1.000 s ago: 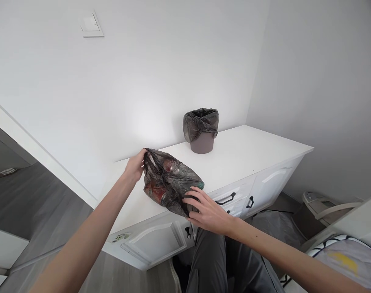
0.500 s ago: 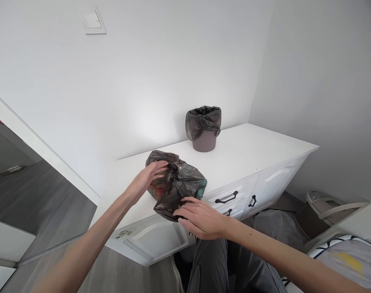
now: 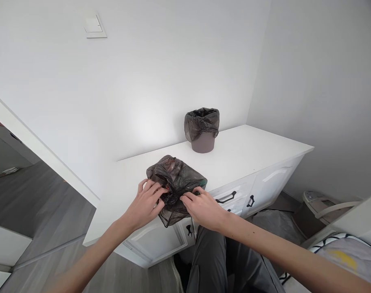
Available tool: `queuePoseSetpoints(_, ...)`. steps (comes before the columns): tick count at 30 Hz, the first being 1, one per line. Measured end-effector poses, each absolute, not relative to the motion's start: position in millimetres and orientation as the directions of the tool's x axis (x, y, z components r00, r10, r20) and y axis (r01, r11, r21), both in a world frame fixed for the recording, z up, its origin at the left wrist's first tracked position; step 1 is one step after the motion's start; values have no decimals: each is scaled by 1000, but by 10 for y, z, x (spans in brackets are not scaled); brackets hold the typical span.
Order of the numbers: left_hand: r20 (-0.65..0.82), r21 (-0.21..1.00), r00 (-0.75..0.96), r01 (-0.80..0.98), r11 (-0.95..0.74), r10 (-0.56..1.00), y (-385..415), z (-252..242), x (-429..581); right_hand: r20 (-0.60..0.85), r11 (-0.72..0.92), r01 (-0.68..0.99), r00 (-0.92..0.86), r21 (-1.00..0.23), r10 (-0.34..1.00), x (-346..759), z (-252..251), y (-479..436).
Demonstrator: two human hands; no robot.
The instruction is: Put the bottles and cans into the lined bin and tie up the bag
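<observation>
A full dark plastic rubbish bag (image 3: pixel 177 179) lies on the white cabinet top (image 3: pixel 234 156) near its front edge. Reddish and green contents show through the thin plastic. My left hand (image 3: pixel 145 203) pinches the bag's gathered plastic on its near left side. My right hand (image 3: pixel 205 207) grips the plastic on the near right, fingers curled into it. A loose flap of the bag hangs over the cabinet's front edge between my hands.
A small grey bin (image 3: pixel 203 130) lined with a dark bag stands at the back of the cabinet top by the wall. Drawers with black handles (image 3: pixel 225 198) face me below. A light switch (image 3: pixel 94 26) is on the wall. A white appliance (image 3: pixel 322 203) sits low right.
My left hand let go of the bag's raised top, came over it and down to the near side. The bag sank flat on the cabinet. Both hands now meet on its front.
</observation>
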State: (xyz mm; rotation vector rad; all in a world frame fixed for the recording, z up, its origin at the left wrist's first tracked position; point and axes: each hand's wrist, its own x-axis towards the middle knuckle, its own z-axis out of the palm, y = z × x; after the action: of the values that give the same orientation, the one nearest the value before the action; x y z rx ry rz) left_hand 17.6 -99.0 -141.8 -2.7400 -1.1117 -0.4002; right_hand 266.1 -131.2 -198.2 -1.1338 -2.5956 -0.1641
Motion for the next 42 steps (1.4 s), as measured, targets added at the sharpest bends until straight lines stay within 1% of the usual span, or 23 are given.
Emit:
queuePoseSetpoints(2,307,-57,686,705,-707,660,-1022,-1426,177,321,667,745,-637,20,701,2674,-1978,-1309)
queuePoseSetpoints(5,330,-6,650,727,-687,685,-1055,-1435,204,338,622,781,-600,51,725,2677,-1972,-1329)
queuePoseSetpoints(7,349,32,658,703,-711,667,-1070,-1441,232,326,577,815,-560,52,762,2674,-1952,-1353)
queuePoseSetpoints(9,360,42,695,654,-755,622,-1075,-1453,257,301,529,848,-514,37,803,2676,-1919,-1374)
queuePoseSetpoints(12,340,3,749,605,-797,570,-1053,-1484,265,282,459,888,-441,3,852,2705,-1867,-1380)
queuePoseSetpoints(15,328,-63,767,600,-797,551,-1004,-1523,220,279,393,919,-372,-21,885,2759,-1839,-1353)
queuePoseSetpoints(21,301,-191,788,602,-776,537,-992,-1596,23,200,315,949,-305,-24,931,2866,-1789,-1279)
queuePoseSetpoints(25,312,-205,769,628,-750,558,-1063,-1700,-136,144,283,958,-273,-49,951,2955,-1737,-1238)
queuePoseSetpoints(29,348,-224,731,673,-705,587,-1123,-1792,-246,122,266,962,-257,-63,959,3064,-1751,-1191)
queuePoseSetpoints(32,417,-187,691,701,-688,591,-1173,-1794,-211,141,282,958,-271,-60,952,3107,-1829,-1148)
queuePoseSetpoints(34,449,-143,701,668,-730,554,-1222,-1776,-123,184,292,954,-276,-68,943,3108,-1897,-1118)
queuePoseSetpoints(36,466,-125,738,601,-789,488,-1278,-1754,-2,249,302,950,-275,-81,929,3096,-1955,-1093)
queuePoseSetpoints(39,447,-127,795,511,-850,410,-1343,-1722,199,326,300,949,-254,-99,911,3083,-1998,-1073)
queuePoseSetpoints(42,392,-92,819,488,-868,419,-1338,-1685,427,352,293,950,-239,-108,905,3099,-2001,-1078)
